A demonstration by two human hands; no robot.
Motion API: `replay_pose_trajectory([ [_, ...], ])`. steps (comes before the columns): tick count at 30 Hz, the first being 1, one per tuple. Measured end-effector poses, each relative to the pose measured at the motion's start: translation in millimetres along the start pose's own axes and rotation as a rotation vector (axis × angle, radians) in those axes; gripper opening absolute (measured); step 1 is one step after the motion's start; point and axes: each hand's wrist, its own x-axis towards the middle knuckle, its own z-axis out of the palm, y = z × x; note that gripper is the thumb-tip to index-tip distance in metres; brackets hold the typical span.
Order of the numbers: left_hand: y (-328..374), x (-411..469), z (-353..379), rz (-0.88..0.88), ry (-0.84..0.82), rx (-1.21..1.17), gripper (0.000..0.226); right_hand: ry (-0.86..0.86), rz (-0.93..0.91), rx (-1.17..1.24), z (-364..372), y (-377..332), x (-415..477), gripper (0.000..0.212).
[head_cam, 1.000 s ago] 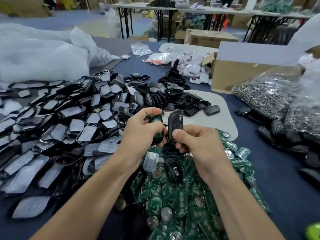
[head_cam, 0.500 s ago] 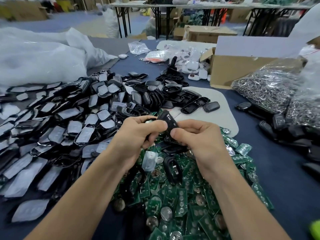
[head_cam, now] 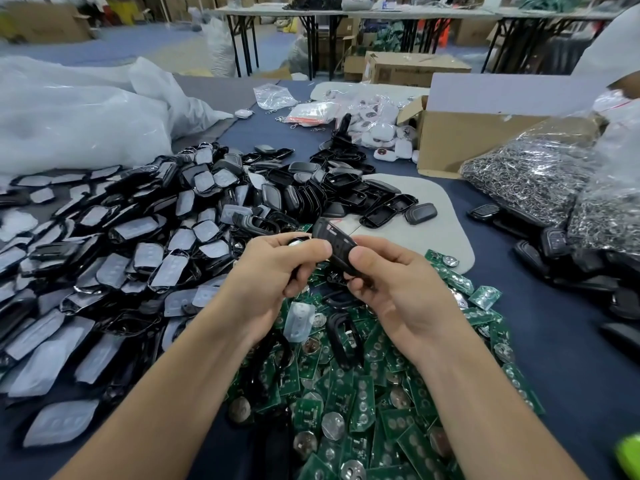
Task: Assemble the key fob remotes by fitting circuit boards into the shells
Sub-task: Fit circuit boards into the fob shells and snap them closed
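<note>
Both hands meet above the green boards [head_cam: 349, 403]: the left hand [head_cam: 273, 271] and right hand [head_cam: 398, 289] each pinch 1 black fob [head_cam: 337, 245] between thumb and fingers. The fob sits tilted between the 2 thumbs. Shells [head_cam: 145, 233] lie heaped left of the left hand.

single head view, close above hands [head_cam: 332, 289], facing forward-down over table [head_cam: 554, 341].

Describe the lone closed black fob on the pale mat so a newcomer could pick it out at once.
Start at the open cardboard box on the table's far right. In front of it lies a pale mat; at its near edge of black shells sits the closed fob. Unlike the hollow open shells beside it, it shows a solid, smooth back.
</note>
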Motion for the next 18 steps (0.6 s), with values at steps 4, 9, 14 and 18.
replay_pose_trajectory([
  [4,0.9,0.8,-0.8,-0.028,0.012,-0.042,0.026,0.002,-0.013,-0.135,-0.4,0.2,0.1,0.008],
  [9,2.3,-2.1,0.5,-0.044,-0.090,-0.162,0.005,-0.009,0.021,0.067,-1.5,-2.2,-0.1,0.009],
  [14,1.3,-5.1,10.2,0.165,0.132,-0.034,0.019,0.066,0.051,0.070,1.0,2.3,0.4,0.008],
  [18,-6.0,-10.2,15.8,0.539,0.437,0.502,0.026,0.075,0.123,-0.001,3.3,4.2,0.5,0.031],
])
